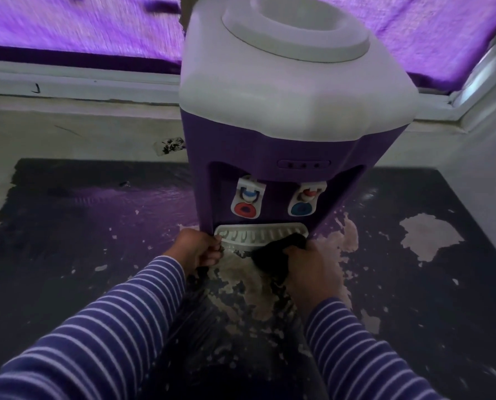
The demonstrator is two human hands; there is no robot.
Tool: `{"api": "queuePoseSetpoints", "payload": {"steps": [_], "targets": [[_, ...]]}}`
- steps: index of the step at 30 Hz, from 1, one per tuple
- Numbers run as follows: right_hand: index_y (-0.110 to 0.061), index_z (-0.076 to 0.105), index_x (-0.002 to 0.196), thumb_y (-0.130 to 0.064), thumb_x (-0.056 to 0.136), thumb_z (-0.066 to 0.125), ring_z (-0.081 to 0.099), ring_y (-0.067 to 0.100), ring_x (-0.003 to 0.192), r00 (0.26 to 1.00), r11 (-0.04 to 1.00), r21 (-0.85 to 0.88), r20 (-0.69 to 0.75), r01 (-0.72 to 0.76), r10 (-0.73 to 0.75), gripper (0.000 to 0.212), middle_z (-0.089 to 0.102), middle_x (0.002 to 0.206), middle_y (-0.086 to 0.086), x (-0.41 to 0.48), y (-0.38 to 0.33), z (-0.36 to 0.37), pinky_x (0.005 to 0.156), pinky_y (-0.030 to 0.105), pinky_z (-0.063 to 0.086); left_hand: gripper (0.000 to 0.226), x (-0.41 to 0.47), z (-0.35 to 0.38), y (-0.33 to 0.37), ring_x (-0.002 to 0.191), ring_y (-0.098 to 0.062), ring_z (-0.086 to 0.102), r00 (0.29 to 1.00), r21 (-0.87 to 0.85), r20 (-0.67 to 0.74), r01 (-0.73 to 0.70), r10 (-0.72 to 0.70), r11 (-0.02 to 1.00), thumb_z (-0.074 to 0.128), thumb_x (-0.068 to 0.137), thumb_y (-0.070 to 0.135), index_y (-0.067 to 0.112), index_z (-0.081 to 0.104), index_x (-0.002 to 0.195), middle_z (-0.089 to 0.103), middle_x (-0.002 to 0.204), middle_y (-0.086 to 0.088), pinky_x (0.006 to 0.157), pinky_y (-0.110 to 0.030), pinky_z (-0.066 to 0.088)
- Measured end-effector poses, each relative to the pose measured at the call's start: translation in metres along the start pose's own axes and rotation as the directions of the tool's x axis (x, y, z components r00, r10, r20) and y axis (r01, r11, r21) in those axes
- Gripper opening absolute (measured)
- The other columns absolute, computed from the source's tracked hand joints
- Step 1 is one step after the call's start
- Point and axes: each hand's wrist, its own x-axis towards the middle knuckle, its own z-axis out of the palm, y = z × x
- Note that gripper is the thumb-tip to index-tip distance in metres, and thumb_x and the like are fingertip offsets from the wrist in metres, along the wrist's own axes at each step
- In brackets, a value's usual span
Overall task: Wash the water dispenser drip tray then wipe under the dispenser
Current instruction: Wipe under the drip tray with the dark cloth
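fingers point(214, 249) of the left hand point(196, 249) curl on the left end of the drip tray point(255, 235), a pale slotted plastic grille at the foot of the purple water dispenser point(270, 151). the right hand point(307, 264) grips a dark crumpled cloth point(281, 246) against the tray's right end. the dark surface point(67, 226) is flaking pale, open either side; a white wall point(478, 145) stands near on the right.

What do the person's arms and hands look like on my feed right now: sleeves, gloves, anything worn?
Both arms wear long sleeves in dark purple-blue with thin pale stripes running around them. The left sleeve and right sleeve both end at the wrist. The left hand and right hand are bare: no gloves, and no ring, watch or bracelet shows.
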Motion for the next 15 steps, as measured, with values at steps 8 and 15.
{"api": "queuePoseSetpoints", "payload": {"steps": [8, 15], "targets": [[-0.029, 0.061, 0.098, -0.015, 0.083, 0.059, 0.064, 0.026, 0.095, 0.991, 0.993, 0.096, 0.127, -0.064, 0.051, 0.021, 0.066, 0.1, 0.002, -0.049, -0.012, 0.035, 0.086, 0.046, 0.055, 0.021, 0.009, -0.002, -0.002, 0.043, -0.013, 0.036, 0.997, 0.09, -0.077, -0.008, 0.015, 0.996, 0.064, 0.087, 0.015, 0.009, 0.058, 0.068, 0.054, 0.06, -0.004, 0.031, -0.012, 0.025], [-0.025, 0.056, 0.092, -0.005, 0.078, 0.06, 0.062, 0.023, 0.086, 0.98, 0.996, 0.065, 0.192, -0.06, 0.046, 0.024, 0.061, 0.087, 0.0, -0.063, -0.011, 0.073, 0.085, 0.045, 0.055, 0.027, 0.007, -0.005, 0.005, 0.041, -0.014, 0.03, 0.997, 0.173, -0.074, -0.005, 0.018, 0.985, 0.066, 0.084, 0.013, 0.009, 0.053, 0.061, 0.05, 0.055, -0.006, 0.036, -0.013, 0.021]]}}
